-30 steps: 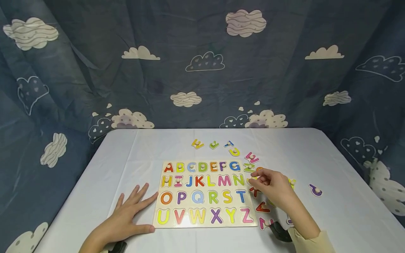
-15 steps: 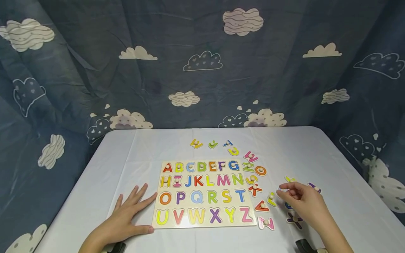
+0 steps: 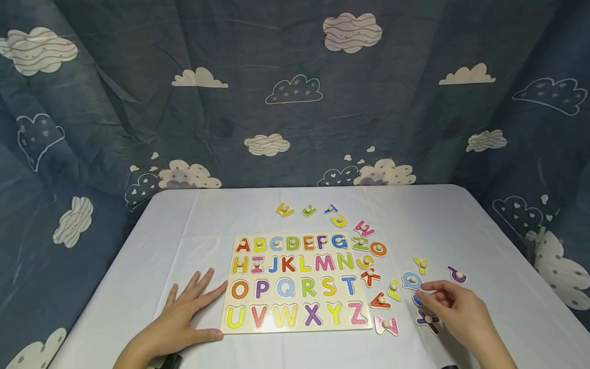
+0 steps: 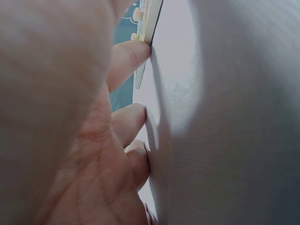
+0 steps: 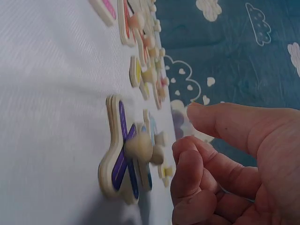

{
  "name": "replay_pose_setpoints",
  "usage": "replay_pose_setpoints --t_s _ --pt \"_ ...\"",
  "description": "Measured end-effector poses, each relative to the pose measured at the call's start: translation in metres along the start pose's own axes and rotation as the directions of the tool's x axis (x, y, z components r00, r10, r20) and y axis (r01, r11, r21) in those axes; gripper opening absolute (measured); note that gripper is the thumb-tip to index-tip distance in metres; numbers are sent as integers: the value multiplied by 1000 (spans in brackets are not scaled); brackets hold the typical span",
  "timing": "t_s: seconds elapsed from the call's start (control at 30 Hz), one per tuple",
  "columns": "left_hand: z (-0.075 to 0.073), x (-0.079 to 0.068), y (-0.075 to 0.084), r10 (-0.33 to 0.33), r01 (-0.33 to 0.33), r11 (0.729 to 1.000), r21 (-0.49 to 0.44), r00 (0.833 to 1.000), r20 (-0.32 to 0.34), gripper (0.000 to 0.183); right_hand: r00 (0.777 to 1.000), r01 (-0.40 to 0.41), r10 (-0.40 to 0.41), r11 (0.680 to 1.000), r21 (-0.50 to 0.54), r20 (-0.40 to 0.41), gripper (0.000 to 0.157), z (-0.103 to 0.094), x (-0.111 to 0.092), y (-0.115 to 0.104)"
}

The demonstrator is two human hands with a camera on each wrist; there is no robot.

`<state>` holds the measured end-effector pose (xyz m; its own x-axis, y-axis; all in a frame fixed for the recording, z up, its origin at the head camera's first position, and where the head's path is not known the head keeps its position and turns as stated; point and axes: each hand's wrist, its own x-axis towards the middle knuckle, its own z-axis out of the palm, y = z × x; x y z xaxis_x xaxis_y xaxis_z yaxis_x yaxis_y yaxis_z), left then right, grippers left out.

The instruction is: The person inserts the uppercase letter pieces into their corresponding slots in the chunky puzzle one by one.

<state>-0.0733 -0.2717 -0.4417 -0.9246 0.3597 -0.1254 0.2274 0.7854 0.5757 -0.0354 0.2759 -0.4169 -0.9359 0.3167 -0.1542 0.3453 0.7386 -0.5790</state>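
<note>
Shifted rightward off the board (image 3: 298,287) since a second ago: right hand (image 3: 461,310). White table (image 3: 207,225) bears the board; left hand (image 3: 180,324), fingers wide, touches its left edge and near left corner. Right fingertips, narrowly parted, hover by a half-hidden blue piece (image 3: 417,300) between Q (image 3: 407,281) and X (image 3: 426,319), toward the table's right edge

Soft, even light over the white table (image 3: 198,215), with shade and blur in the close views.
In the head view the curtain (image 3: 230,118) is dim, a faint gloss pales the board (image 3: 295,301) near its lower edge, and a soft shadow lies under the right hand (image 3: 461,310). In the left wrist view the cloth (image 4: 176,28) glares in one patch beside grey shade, the nearest part of the left hand (image 4: 103,150) out of focus; in the right, the purple X (image 5: 120,173) is slightly blurred.
</note>
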Motion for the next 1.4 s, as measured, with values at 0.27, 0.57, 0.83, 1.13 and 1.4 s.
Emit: replay_pose_setpoints --t_s 0.27,0.57,0.83,1.13,1.4 --pt "0 -1 0 -1 1 1000 -22 1000 -1 102 998 -60 60 998 15 -11 42 1 1 12" --pt "0 -1 0 0 0 1000 -10 1000 0 102 999 -46 46 999 -17 -3 35 6 5 23" --pt "-1 0 1 -5 5 1000 -17 1000 7 100 997 -81 81 996 -48 -17 34 6 4 21" --pt "-2 -1 1 1 -1 1000 -22 1000 10 100 995 -95 95 995 -40 -12 31 9 6 11" --pt "-3 0 2 -14 15 1000 -19 999 33 101 997 -69 68 997 -34 -28 27 11 12 9"
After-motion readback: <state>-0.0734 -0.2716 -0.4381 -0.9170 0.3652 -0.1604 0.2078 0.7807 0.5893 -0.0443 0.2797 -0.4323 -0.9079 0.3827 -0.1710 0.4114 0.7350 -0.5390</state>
